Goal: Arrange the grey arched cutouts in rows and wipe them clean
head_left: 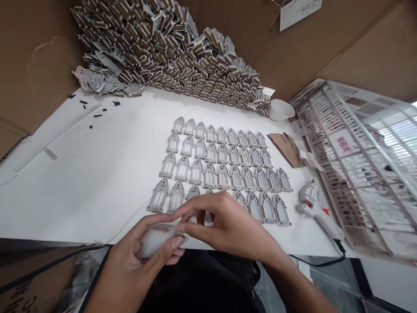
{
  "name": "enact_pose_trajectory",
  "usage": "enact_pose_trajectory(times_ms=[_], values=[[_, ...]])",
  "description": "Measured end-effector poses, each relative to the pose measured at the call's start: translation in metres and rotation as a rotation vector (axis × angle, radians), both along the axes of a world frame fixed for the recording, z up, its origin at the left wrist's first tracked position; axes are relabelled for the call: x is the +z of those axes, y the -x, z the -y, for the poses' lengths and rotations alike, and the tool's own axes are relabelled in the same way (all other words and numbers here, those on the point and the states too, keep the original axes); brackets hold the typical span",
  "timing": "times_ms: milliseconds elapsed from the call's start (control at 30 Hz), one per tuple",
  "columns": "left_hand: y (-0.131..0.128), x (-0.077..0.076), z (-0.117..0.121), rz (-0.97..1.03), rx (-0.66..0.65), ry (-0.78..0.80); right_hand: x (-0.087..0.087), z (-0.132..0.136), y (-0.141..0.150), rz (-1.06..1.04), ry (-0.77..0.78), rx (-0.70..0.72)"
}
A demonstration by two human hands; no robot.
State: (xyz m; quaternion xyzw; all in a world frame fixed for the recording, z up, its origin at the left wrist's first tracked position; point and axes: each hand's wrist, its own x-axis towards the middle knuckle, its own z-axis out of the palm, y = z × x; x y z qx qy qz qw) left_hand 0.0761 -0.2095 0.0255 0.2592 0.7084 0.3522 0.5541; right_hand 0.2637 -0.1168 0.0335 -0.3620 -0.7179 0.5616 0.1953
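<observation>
My left hand (146,250) is wrapped round a whitish, translucent bundle (156,241) close to the table's front edge. It looks like soft film or thin sheets, but its exact kind is not clear. The thumb and fingertips of my right hand (215,221) pinch at the bundle's upper right end. Just beyond both hands, small grey arched window-shaped pieces (223,176) lie in several rows on the white table. Pale panels fill their openings. Part of the nearest row is hidden behind my right hand.
A big heap of similar pieces (169,56) leans against the cardboard wall (234,26). On the right are a glue gun (314,206), torn cardboard (286,150), a white bowl (280,110) and a plastic crate (352,174). Dark scraps (97,115) and a clear strip (58,137) lie left.
</observation>
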Motion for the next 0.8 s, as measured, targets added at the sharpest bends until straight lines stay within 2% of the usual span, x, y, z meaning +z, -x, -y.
enact_pose_trajectory(times_ms=[167, 233, 467, 633, 800], values=[[0.023, -0.023, 0.003, 0.042, -0.026, -0.004, -0.004, -0.012, 0.011, -0.005, -0.013, -0.094], [0.030, -0.026, 0.005, 0.065, -0.025, 0.006, -0.005, -0.022, 0.019, 0.021, -0.065, -0.150], [0.026, -0.009, 0.007, 0.027, 0.030, 0.054, -0.015, -0.043, 0.049, 0.107, -0.164, -0.133], [0.023, -0.007, 0.005, 0.056, 0.044, 0.062, -0.026, -0.041, 0.055, 0.121, -0.210, -0.137], [0.023, -0.006, 0.003, 0.099, 0.080, 0.049, -0.027, -0.037, 0.058, 0.161, -0.193, -0.123]])
